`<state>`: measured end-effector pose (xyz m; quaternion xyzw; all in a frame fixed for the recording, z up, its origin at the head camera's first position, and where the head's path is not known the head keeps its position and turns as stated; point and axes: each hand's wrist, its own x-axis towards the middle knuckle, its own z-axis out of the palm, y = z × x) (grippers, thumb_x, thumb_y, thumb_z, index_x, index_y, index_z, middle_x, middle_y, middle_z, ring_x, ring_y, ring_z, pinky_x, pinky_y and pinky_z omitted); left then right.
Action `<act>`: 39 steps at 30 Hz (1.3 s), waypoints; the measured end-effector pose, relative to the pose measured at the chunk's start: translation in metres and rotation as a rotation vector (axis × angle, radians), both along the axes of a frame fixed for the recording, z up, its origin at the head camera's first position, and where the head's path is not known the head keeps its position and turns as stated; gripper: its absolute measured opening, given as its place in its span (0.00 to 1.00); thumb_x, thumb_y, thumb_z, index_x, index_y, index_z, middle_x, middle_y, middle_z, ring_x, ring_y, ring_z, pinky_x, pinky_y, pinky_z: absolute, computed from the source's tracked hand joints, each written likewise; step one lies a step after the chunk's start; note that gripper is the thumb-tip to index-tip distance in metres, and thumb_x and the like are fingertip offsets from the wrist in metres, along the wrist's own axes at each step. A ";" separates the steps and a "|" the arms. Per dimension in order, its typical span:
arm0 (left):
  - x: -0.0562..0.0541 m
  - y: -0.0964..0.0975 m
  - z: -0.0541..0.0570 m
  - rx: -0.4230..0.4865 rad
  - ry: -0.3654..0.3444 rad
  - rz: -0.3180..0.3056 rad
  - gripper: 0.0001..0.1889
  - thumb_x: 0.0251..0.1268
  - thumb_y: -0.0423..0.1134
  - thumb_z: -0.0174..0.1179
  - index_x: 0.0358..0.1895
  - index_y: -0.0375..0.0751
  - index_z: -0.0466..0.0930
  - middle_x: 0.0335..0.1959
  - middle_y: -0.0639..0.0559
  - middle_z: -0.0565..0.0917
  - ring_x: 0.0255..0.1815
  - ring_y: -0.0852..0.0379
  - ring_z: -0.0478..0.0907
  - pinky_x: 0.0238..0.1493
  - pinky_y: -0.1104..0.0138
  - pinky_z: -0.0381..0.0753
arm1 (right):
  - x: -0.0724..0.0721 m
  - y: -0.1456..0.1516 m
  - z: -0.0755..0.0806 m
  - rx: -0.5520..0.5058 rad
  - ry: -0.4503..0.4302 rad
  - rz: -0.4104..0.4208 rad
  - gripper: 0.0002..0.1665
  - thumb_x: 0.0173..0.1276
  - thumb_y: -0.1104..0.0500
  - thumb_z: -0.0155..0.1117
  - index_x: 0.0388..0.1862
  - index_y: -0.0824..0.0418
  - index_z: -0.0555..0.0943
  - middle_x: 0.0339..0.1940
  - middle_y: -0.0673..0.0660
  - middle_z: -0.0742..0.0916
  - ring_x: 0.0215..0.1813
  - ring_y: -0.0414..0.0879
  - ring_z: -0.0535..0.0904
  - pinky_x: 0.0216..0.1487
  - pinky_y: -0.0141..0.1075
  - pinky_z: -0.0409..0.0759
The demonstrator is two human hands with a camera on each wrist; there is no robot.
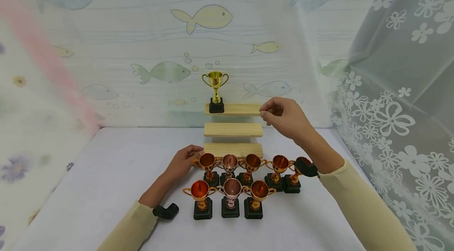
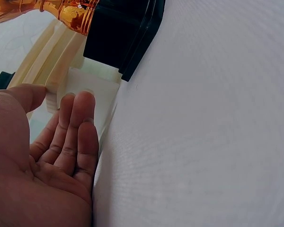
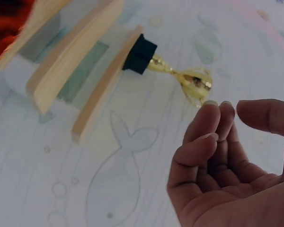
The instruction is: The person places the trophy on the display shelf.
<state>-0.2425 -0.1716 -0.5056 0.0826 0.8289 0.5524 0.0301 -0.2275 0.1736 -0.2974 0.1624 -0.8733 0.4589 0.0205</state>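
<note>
A gold trophy cup [image 1: 215, 81] on a black base stands at the left end of the top plank of a three-step wooden rack [image 1: 233, 129]. My left hand [image 1: 182, 162] is at the left end of the lowest plank, thumb and fingers on either side of the plank end [image 2: 52, 92] in the left wrist view. Near the right end of the top plank in the head view, my right hand [image 1: 283, 117] has loosely bent fingers and holds nothing. The right wrist view shows a gap between its thumb [image 3: 262, 113] and fingertips, with the gold trophy beyond.
Several copper-coloured trophies, among them an orange one [image 1: 200, 191] and a pinkish one [image 1: 232, 188], stand in two rows before the rack. The rearmost right trophy [image 1: 292, 182] is partly hidden by the right wrist camera. A fish-print curtain [image 1: 142, 18] hangs behind.
</note>
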 end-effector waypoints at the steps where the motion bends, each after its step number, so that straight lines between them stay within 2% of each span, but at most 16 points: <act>1: 0.000 0.000 0.000 0.005 0.006 -0.005 0.16 0.82 0.40 0.58 0.63 0.35 0.81 0.46 0.47 0.90 0.43 0.58 0.82 0.45 0.66 0.78 | 0.003 0.003 -0.002 0.012 0.023 -0.009 0.12 0.80 0.56 0.64 0.53 0.62 0.84 0.42 0.58 0.86 0.41 0.52 0.82 0.47 0.45 0.80; 4: 0.000 0.000 0.000 0.011 0.013 -0.008 0.16 0.82 0.38 0.57 0.63 0.34 0.80 0.47 0.45 0.90 0.43 0.58 0.83 0.45 0.67 0.78 | 0.011 0.013 -0.008 0.036 0.071 -0.031 0.11 0.80 0.55 0.65 0.53 0.60 0.84 0.44 0.58 0.87 0.43 0.52 0.83 0.46 0.44 0.80; 13: -0.001 0.001 0.000 0.005 0.021 0.000 0.16 0.82 0.39 0.58 0.63 0.34 0.80 0.48 0.44 0.90 0.44 0.58 0.83 0.46 0.66 0.78 | 0.029 0.051 -0.027 -0.011 0.108 -0.089 0.11 0.81 0.54 0.64 0.54 0.58 0.84 0.49 0.56 0.87 0.43 0.49 0.81 0.41 0.37 0.77; 21: -0.004 0.000 -0.003 -0.010 0.027 -0.024 0.16 0.82 0.37 0.56 0.63 0.33 0.80 0.48 0.45 0.89 0.45 0.58 0.85 0.48 0.66 0.79 | 0.036 0.083 -0.053 -0.005 0.092 -0.153 0.16 0.83 0.51 0.61 0.58 0.60 0.84 0.53 0.57 0.85 0.47 0.44 0.82 0.46 0.34 0.78; 27: -0.004 -0.001 -0.001 0.010 0.023 -0.031 0.15 0.82 0.36 0.56 0.63 0.33 0.81 0.46 0.44 0.89 0.44 0.58 0.85 0.46 0.68 0.79 | 0.034 0.104 -0.070 0.004 0.065 -0.145 0.18 0.84 0.51 0.59 0.61 0.62 0.83 0.54 0.55 0.86 0.49 0.39 0.82 0.50 0.29 0.78; 35: -0.005 -0.003 -0.004 0.006 0.046 -0.035 0.15 0.82 0.37 0.56 0.62 0.33 0.81 0.49 0.43 0.89 0.45 0.59 0.85 0.46 0.69 0.79 | 0.025 0.125 -0.094 -0.016 0.013 -0.120 0.18 0.85 0.54 0.58 0.63 0.64 0.82 0.48 0.49 0.86 0.45 0.45 0.79 0.45 0.32 0.79; 39: -0.004 -0.002 -0.004 0.018 0.042 -0.033 0.15 0.83 0.37 0.56 0.63 0.33 0.80 0.49 0.43 0.89 0.45 0.59 0.84 0.46 0.68 0.79 | 0.016 0.138 -0.106 -0.068 0.018 -0.033 0.17 0.86 0.56 0.56 0.63 0.65 0.82 0.48 0.50 0.86 0.46 0.45 0.81 0.48 0.32 0.80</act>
